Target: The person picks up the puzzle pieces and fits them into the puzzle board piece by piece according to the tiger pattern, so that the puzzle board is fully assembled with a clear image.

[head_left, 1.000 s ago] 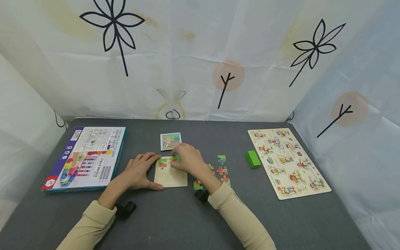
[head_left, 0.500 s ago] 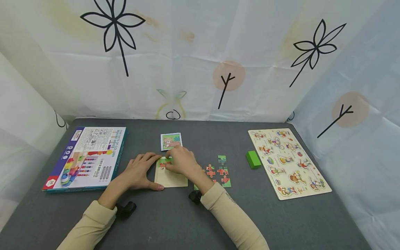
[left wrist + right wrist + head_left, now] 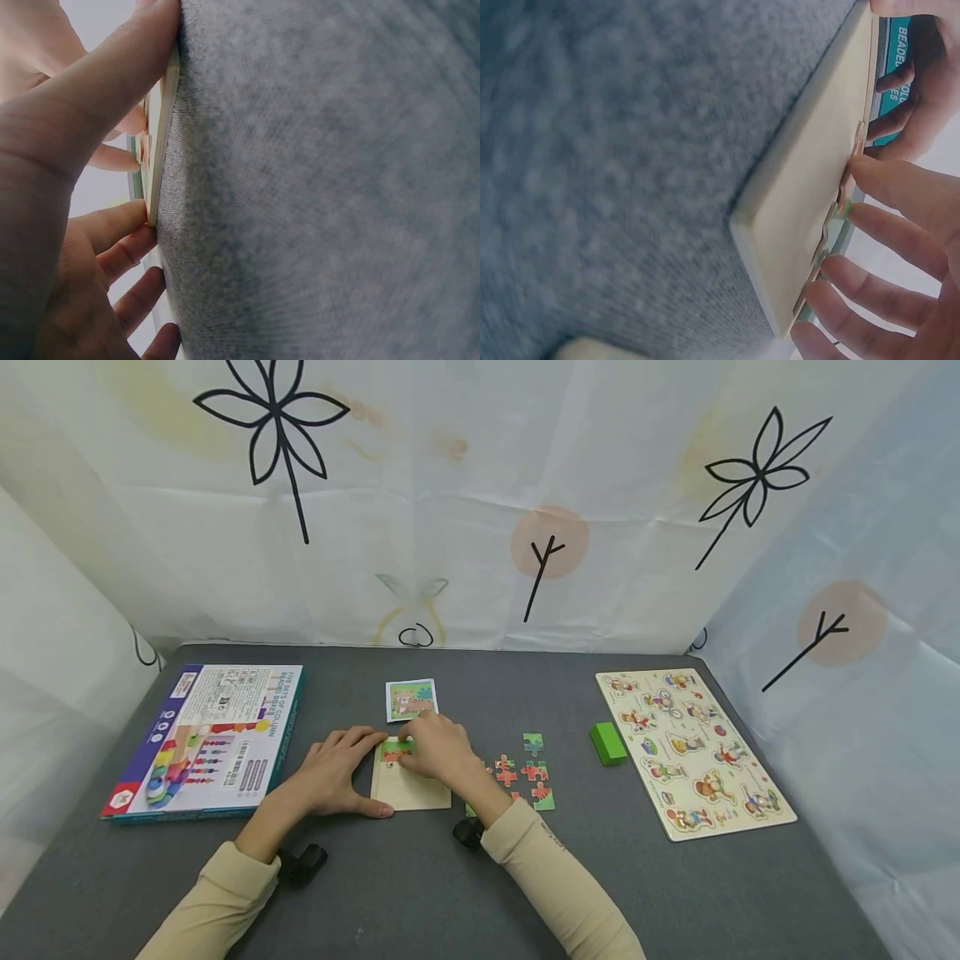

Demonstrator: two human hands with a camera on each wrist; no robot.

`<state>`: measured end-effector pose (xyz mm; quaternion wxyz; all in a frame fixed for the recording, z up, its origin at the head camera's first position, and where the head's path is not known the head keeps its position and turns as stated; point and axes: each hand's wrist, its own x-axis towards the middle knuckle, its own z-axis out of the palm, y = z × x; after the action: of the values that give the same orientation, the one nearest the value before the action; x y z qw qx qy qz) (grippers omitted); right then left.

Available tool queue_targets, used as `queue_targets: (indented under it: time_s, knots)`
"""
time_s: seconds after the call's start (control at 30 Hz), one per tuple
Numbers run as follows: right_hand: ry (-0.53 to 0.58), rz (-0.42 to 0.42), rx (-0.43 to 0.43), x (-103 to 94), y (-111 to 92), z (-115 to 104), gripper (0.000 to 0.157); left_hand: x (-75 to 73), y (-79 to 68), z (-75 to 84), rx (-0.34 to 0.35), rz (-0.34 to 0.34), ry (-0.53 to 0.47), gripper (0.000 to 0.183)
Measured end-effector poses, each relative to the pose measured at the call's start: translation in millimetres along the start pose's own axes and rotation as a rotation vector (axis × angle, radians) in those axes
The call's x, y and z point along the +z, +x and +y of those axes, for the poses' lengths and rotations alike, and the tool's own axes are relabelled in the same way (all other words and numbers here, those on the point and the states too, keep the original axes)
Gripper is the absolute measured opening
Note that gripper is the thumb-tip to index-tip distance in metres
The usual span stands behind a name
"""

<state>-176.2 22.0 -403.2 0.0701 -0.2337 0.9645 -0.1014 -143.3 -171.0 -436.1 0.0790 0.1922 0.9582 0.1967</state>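
Note:
A pale wooden puzzle board (image 3: pixel 411 789) lies flat on the table. My left hand (image 3: pixel 333 772) spans its left side, thumb at the near corner and index finger at the far corner, holding it between them. Over the board's far edge is my right hand (image 3: pixel 437 745); its thumb and index finger pinch a jigsaw piece (image 3: pixel 844 184) lying on the board. More coloured pieces (image 3: pixel 393 752) sit along that edge, partly covered by the fingers. Several loose jigsaw pieces (image 3: pixel 535 771) lie to the right, some hidden behind the right forearm.
A small picture card (image 3: pixel 410 698) lies behind the board. On the left is a large printed box (image 3: pixel 217 735). A green block (image 3: pixel 607 743) stands at the right beside a big wooden picture board (image 3: pixel 693 752). White cloth (image 3: pixel 450 468) hangs behind the table.
My right hand has moved slightly left along the board's far edge with the piece, and has stayed there for the last half second. My left hand has kept its place.

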Motion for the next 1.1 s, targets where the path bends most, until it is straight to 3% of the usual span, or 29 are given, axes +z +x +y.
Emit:
queue_targets:
  time_s: [0.87, 1.1]
  knots:
    - [0.04, -0.004, 0.002, 1.1, -0.5, 1.2, 0.024, 1.2, 0.9, -1.8, -0.001, -0.007, -0.012, 0.114]
    - [0.037, -0.002, 0.037, 1.4, -2.2, 0.0, 0.024, 4.1, 0.9, -3.5, -0.006, -0.006, -0.01, 0.113]
